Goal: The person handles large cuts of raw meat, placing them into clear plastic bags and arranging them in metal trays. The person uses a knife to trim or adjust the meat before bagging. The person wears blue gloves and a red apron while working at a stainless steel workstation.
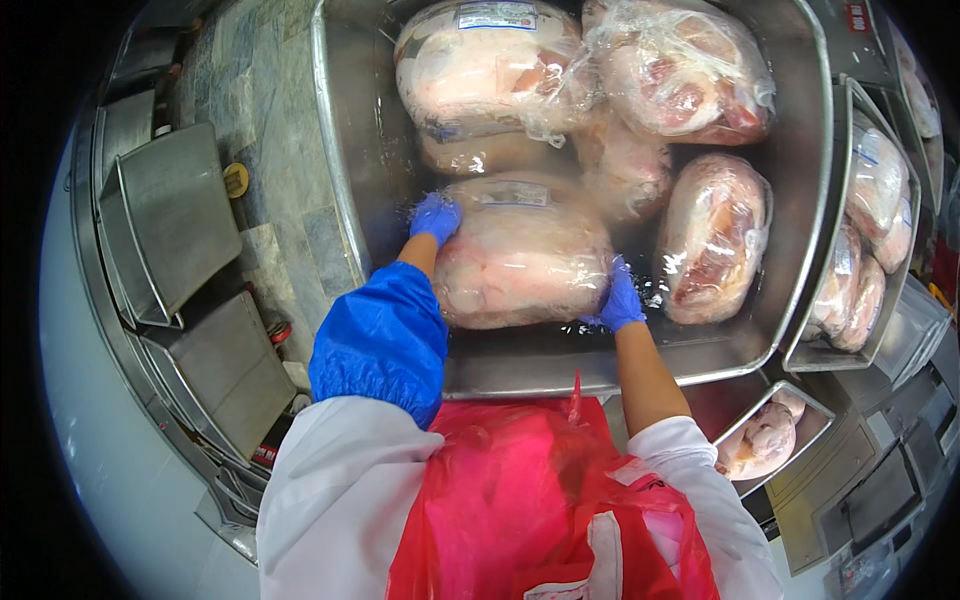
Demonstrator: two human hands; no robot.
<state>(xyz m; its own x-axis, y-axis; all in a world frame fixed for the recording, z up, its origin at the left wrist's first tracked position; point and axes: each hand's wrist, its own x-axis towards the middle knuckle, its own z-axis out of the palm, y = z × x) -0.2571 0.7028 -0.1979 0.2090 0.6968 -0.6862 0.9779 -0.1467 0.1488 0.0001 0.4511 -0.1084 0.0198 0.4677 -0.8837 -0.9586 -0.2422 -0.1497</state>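
Observation:
A large plastic-wrapped piece of meat (525,255) lies at the near side of a deep metal tub (600,381), with a label on its far part. My left hand (436,217), in a blue-purple glove, grips its left end. At its lower right end my right hand (621,296), gloved the same, holds on with the fingers partly hidden. Dark water splashes around that hand. To the right sits a smaller wrapped piece of meat (712,240), apart from my hand. Farther back lie a labelled wrapped piece (487,75) and one in crumpled film (682,75).
Right of the tub stands a metal bin (829,364) with several wrapped pieces of meat. A smaller metal container (817,427) holding meat is at the lower right. Metal carts (176,225) stand on the left, beyond the tiled floor (262,150).

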